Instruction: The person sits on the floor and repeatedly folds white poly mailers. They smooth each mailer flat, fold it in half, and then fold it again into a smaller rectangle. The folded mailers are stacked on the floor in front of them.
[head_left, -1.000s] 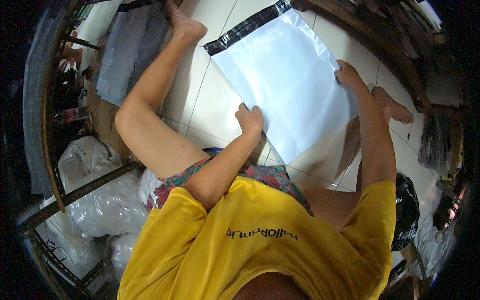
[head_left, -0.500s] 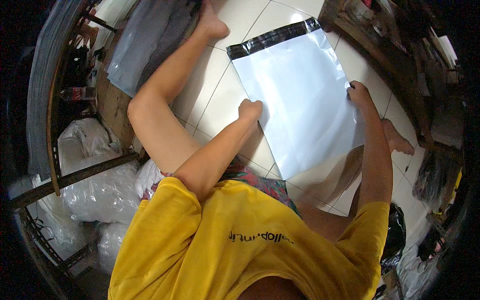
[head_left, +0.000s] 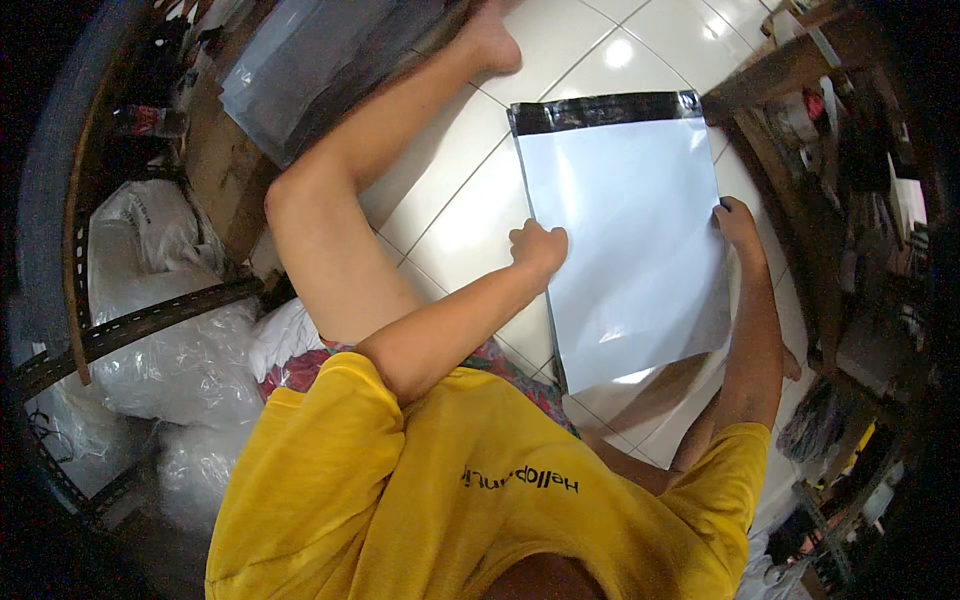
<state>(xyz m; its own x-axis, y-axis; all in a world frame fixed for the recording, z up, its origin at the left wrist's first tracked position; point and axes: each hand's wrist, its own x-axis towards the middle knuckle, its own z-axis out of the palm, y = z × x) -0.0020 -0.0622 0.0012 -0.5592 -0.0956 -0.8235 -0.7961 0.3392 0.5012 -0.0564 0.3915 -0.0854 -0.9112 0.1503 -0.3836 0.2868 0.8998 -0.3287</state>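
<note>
A white plastic mailer bag (head_left: 630,230) with a black band along its far edge is stretched out flat between my hands, above the tiled floor. My left hand (head_left: 540,246) is closed on the bag's left edge, about halfway along. At the opposite edge my right hand (head_left: 738,220) pinches the bag, its fingers partly hidden behind it. The bag's near end reaches down toward my lap, and light glints off its glossy surface.
A stack of dark grey plastic bags (head_left: 320,70) lies beyond my left knee. Clear plastic bundles (head_left: 170,350) sit at left behind a slotted metal bar (head_left: 170,315). A bottle (head_left: 150,122) stands at far left. Wooden shelving (head_left: 790,210) lines the right side.
The mailer bag has turned from a leftward slant to nearly straight and appears a little lower and farther right in view. Both hands have kept their hold on its edges.
</note>
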